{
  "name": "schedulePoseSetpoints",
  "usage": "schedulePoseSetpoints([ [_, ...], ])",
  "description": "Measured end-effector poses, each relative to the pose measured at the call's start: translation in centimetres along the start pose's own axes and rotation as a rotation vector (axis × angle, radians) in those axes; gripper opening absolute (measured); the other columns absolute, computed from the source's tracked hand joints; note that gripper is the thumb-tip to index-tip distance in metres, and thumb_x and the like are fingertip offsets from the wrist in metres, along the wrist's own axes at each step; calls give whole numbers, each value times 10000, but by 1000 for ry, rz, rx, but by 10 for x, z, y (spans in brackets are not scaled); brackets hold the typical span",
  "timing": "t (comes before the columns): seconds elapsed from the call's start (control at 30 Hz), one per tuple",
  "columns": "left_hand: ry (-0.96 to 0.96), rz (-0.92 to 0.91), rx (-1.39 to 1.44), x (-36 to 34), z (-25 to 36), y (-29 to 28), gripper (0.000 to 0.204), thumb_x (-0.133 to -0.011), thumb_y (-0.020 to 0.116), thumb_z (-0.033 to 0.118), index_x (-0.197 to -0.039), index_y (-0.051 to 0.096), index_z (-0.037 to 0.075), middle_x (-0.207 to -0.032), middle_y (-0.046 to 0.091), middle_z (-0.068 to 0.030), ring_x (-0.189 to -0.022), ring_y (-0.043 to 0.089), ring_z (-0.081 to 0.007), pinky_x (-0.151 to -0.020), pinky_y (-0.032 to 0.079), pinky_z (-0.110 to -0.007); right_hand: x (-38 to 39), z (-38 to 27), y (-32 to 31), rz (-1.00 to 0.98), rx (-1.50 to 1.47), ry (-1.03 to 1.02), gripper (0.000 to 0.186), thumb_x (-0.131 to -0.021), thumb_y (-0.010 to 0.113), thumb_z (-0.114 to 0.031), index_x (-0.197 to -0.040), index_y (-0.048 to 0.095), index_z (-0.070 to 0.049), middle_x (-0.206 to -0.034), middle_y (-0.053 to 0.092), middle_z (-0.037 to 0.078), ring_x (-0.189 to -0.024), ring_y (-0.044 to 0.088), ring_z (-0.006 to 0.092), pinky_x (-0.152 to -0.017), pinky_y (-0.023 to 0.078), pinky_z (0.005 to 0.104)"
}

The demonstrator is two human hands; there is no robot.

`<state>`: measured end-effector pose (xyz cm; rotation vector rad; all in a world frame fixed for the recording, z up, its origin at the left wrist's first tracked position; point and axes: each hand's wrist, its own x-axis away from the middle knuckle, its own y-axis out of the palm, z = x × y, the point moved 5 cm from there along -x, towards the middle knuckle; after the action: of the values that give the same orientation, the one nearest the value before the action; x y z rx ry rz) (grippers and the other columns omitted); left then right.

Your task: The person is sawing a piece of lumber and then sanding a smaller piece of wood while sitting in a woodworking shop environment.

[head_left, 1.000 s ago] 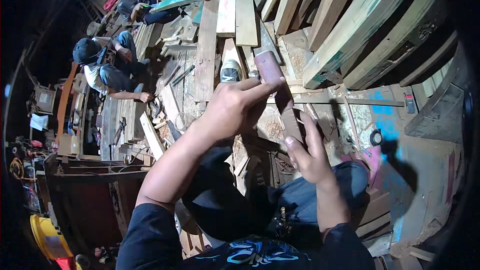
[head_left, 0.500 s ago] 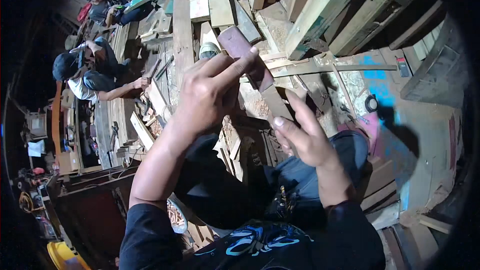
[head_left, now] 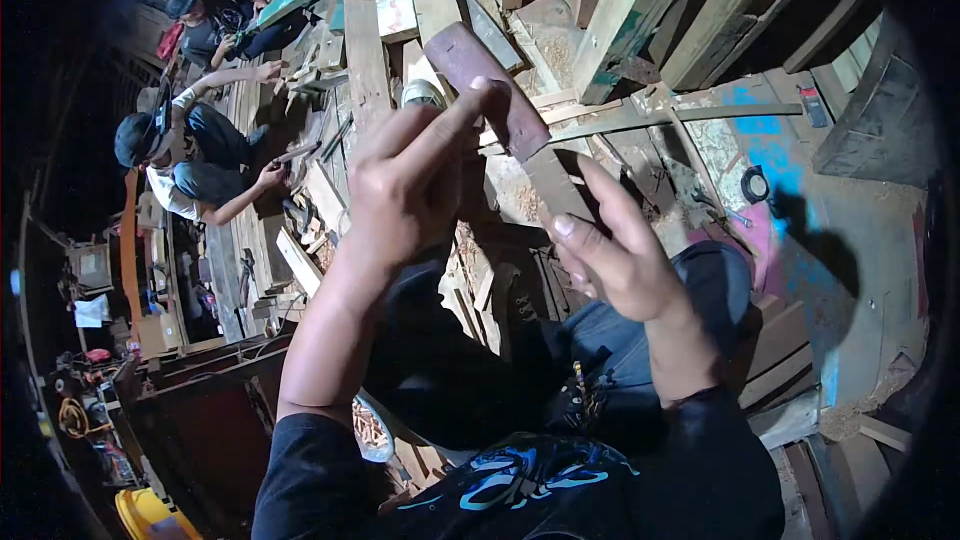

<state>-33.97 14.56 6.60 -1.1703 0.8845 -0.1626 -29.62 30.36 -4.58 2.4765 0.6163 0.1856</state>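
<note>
A reddish-brown oblong block point(head_left: 465, 58), like a sharpening stone, is gripped in my left hand point(head_left: 398, 180). Its fingers wrap round the block, with one fingertip on the upper face. My right hand point(head_left: 622, 258) pinches a flat, narrow grey-brown strip point(head_left: 552, 185) between thumb and fingers. The strip looks like a blade, though its exact kind is unclear. Its far end meets the lower end of the block; whether it passes under the block is hidden. Both hands are held up above my bent knees point(head_left: 715, 285).
Wood offcuts and shavings point(head_left: 470, 285) litter the floor. Thick timber beams point(head_left: 640, 20) stand at the upper right; long boards point(head_left: 365, 55) lie ahead. A round black roll point(head_left: 754, 183) sits at right. One person point(head_left: 200, 150) crouches at left, another point(head_left: 235, 15) farther back.
Both hands keep their grips, with the block and strip shifted only slightly. The view has tilted a little. At left, the crouching person has stretched out one arm.
</note>
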Motion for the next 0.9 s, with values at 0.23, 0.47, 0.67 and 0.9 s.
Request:
schedulePoseSetpoints([
  [0.23, 76, 25, 6, -11, 3, -3, 560, -681, 628, -75, -1226, 631, 55, -767, 583, -90, -630, 547, -244, -586, 447, -348, 1, -2, -1, -55, -3, 65, 610, -967, 548, -169, -1435, 242, 74, -1132, 567, 102, -722, 535, 80, -623, 463, 227],
  [0.47, -44, 26, 54, -7, 5, 1, 567, -730, 610, -103, -1278, 587, 42, -700, 526, -107, -598, 519, -237, -560, 427, -339, 1, -7, -6, -11, 25, 4, 602, -952, 573, -172, -1425, 282, 62, -1128, 568, 97, -752, 538, 81, -639, 457, 225],
  [0.67, -120, -25, 10, -12, -6, 2, 580, -701, 618, -76, -1271, 588, 27, -725, 529, -102, -631, 530, -260, -592, 442, -363, 0, -7, -5, -23, 23, 7, 621, -956, 562, -175, -1457, 245, 11, -927, 559, 24, -579, 427, 40, -480, 369, 211],
  [0.9, -76, -85, -57, -8, -3, 6, 603, -672, 623, -72, -1268, 590, 16, -746, 555, -110, -661, 530, -279, -622, 438, -377, -1, -3, -6, 4, -28, 46, 601, -960, 552, -158, -1452, 250, 10, -863, 541, 6, -568, 423, 37, -468, 365, 209],
])
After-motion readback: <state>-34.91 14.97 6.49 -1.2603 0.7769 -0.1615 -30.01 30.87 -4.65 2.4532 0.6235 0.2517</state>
